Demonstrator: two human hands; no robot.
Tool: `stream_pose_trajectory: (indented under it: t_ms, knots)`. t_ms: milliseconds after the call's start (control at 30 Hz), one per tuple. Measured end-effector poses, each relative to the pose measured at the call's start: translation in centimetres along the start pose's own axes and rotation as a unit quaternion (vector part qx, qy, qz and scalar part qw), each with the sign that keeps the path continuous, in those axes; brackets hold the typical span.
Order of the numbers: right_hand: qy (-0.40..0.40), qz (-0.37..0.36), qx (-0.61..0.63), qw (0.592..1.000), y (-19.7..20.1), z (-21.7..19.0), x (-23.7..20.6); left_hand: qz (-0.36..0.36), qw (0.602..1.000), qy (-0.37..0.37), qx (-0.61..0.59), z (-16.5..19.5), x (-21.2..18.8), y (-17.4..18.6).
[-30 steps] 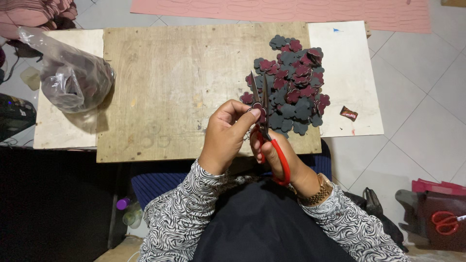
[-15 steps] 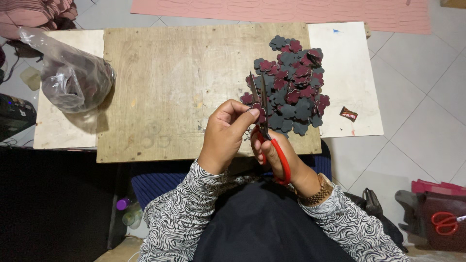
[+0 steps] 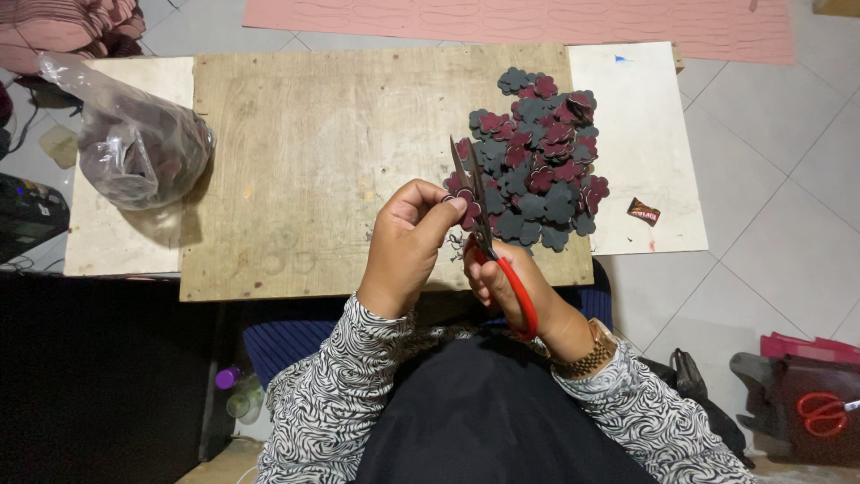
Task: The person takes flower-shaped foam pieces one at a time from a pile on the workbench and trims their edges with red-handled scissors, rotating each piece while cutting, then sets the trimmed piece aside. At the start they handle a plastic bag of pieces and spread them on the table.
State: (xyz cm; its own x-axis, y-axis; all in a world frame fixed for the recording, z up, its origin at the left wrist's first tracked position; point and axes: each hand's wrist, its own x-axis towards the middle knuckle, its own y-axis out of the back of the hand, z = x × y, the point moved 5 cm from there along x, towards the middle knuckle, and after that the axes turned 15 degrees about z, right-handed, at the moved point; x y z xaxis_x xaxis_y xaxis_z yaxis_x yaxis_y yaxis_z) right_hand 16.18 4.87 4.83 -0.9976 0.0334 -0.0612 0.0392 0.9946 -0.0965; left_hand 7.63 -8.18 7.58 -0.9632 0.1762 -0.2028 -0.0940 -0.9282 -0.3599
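My left hand (image 3: 405, 246) pinches a small dark red flower-shaped piece (image 3: 466, 208) over the front edge of the wooden board (image 3: 331, 152). My right hand (image 3: 515, 291) grips red-handled scissors (image 3: 488, 246); their dark blades point away from me and meet the piece. Just beyond the blades lies a pile of grey and dark red flower-shaped cutouts (image 3: 537, 161) on the board's right part.
A clear plastic bag (image 3: 134, 143) with dark pieces lies at the left on a pale board. A white sheet (image 3: 645, 152) with a small wrapper (image 3: 642, 211) sits to the right. A pink patterned sheet (image 3: 537, 18) lies beyond. Another red pair of scissors (image 3: 824, 412) rests at bottom right.
Hands and scissors stay in nearly the same place; the blades have shifted slightly against the piece. Nothing else has moved.
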Motion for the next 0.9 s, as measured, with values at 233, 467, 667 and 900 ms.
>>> stream_pose_trajectory:
  t_ms: [233,467,667,900]
  knots:
    - [-0.019,0.005,-0.010,1.000,0.1,0.1,-0.1,0.002,1.000,0.000,0.014,-0.1,0.2,0.2]
    - [-0.040,0.000,0.002,0.999,0.2,0.7,0.0,0.010,0.999,0.003,0.041,0.0,0.5,0.6]
    - [-0.055,0.002,0.007,0.998,0.3,1.1,0.0,0.025,0.999,0.018,0.042,0.3,0.5,0.7]
    - [-0.048,0.021,-0.050,0.997,0.3,0.6,0.4,0.037,0.999,-0.001,0.038,1.0,0.9,1.5]
